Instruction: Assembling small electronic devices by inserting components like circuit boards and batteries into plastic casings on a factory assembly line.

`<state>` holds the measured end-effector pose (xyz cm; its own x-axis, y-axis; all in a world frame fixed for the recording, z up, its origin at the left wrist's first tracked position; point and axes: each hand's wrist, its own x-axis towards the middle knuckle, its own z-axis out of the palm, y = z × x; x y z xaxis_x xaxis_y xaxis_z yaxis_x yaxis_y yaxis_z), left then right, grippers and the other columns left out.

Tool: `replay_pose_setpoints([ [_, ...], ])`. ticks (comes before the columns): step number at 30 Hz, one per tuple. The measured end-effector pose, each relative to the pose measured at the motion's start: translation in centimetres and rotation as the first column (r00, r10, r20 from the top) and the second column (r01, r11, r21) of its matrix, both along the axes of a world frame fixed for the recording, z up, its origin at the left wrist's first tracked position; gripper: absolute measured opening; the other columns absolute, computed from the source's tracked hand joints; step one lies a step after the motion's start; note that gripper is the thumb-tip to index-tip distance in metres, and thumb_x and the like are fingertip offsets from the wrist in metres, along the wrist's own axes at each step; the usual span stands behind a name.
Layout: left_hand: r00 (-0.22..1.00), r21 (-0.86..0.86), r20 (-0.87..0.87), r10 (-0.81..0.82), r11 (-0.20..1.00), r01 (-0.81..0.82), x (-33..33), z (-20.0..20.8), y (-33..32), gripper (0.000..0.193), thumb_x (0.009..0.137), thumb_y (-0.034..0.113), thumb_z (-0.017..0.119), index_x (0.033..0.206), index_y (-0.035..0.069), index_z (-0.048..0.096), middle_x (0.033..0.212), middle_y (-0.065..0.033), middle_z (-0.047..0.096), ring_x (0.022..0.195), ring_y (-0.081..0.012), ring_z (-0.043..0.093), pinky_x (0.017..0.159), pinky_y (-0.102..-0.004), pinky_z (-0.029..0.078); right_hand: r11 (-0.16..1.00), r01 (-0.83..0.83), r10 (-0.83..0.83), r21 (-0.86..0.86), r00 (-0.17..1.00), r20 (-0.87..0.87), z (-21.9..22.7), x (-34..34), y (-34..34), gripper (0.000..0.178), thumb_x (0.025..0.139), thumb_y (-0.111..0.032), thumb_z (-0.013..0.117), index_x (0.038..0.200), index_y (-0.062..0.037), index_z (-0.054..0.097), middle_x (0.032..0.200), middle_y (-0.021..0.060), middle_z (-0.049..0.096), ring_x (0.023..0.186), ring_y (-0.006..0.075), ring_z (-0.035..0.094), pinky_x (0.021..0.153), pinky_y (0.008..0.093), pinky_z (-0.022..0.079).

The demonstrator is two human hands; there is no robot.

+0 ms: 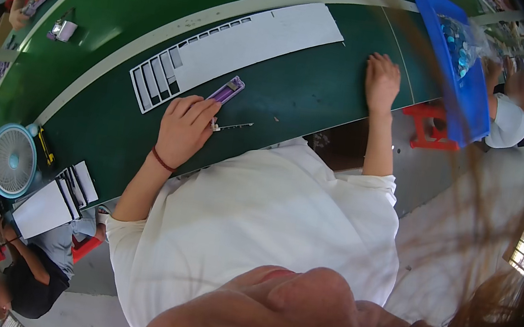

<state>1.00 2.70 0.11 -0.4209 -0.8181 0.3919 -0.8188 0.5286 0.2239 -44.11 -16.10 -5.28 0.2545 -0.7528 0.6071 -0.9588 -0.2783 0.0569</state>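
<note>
My left hand (184, 128) rests on the green table, its fingers closed over the near end of a long purple plastic casing (229, 89). The casing lies slanted, with a recess in its far part; the near end is hidden under my fingers. Close beside the thumb is a thin narrow strip (235, 126) with a small pale piece at its left end. My right hand (382, 81) lies on the table farther right, fingers a little bent and apart, with nothing visible in it.
A long white sheet (262, 39) with cut-out slots lies beyond my hands. At right stands a blue bin (443, 68) holding bagged blue round pieces. On the left are a blue fan (13, 160) and stacked white sheets (47, 209). A red stool (429, 127) and other people are nearby.
</note>
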Motion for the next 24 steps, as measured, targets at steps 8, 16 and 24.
replay_pose_setpoints([
  [8,0.999,0.009,-0.044,0.000,1.000,0.000,0.1,0.3,-0.3,0.044,0.079,0.009,0.079,0.123,0.010,0.070,0.122,-0.0039,0.069,0.115,-0.0260,0.063,0.099,-0.0420,0.050,0.967,0.246,-0.250,0.070,0.966,0.063,-0.1,-5.3,4.1,0.011,0.096,-0.017,0.068,0.100,-0.0062,0.070,0.108,0.0108,0.069,0.103,0.0345,0.067,0.084,0.0440,0.058],
  [16,0.993,0.065,-0.112,0.025,0.998,-0.018,0.9,0.6,-0.7,0.045,0.072,0.007,0.080,0.116,0.010,0.069,0.120,-0.0044,0.070,0.117,-0.0280,0.063,0.102,-0.0453,0.049,0.965,0.205,-0.221,0.161,0.972,0.082,6.9,0.6,10.2,0.009,0.091,-0.009,0.070,0.099,-0.0062,0.070,0.108,0.0122,0.069,0.097,0.0360,0.067,0.080,0.0450,0.056],
  [24,0.978,0.063,-0.203,0.056,0.997,-0.044,0.4,1.0,-1.0,0.036,0.074,0.009,0.079,0.108,0.010,0.066,0.121,-0.0059,0.065,0.116,-0.0293,0.061,0.101,-0.0449,0.047,0.546,-0.795,0.597,0.264,0.590,0.543,7.0,21.3,13.3,0.061,0.078,-0.020,0.089,0.131,-0.0070,0.062,0.119,0.0124,0.068,0.104,0.0340,0.067,0.083,0.0435,0.057],
])
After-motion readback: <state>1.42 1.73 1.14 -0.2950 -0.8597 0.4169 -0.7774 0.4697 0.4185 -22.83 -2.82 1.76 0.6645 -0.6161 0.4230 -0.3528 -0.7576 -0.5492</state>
